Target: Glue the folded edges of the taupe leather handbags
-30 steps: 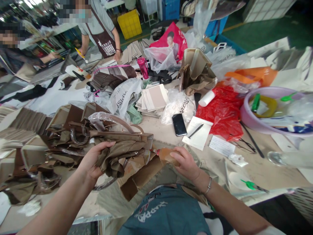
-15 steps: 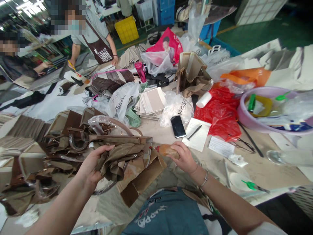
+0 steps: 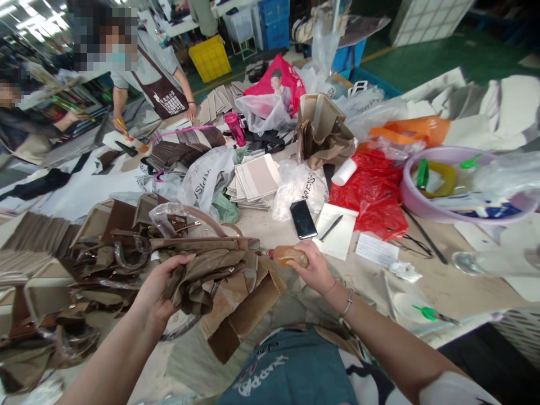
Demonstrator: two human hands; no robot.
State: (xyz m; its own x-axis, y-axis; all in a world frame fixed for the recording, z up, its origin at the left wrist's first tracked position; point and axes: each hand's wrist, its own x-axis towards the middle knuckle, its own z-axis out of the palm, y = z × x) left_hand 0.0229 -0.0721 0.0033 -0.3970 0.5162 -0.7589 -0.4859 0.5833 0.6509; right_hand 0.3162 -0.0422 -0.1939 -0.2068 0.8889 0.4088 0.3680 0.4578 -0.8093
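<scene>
My left hand (image 3: 162,287) is closed on the loose brown lining of a handbag (image 3: 211,270), which lies on its side with its handles wrapped in clear plastic. In my right hand (image 3: 313,267) is an amber glue bottle (image 3: 289,256) with a red tip, held level. Its nozzle points left and meets the edge of the bag, though I cannot tell whether it touches. Under the bag sits an open cardboard box (image 3: 240,315), partly covered by it.
More brown handbags (image 3: 105,236) crowd the left side. Beyond my right hand lie a black phone (image 3: 302,219), a notepad with a pen (image 3: 333,228) and a red plastic bag (image 3: 371,191). A purple basin (image 3: 407,185) stands right. Two people work across the table.
The view has shifted slightly, so the background sits a little further left. The bottle's nozzle stays by the bag's edge, and both hands keep their holds.
</scene>
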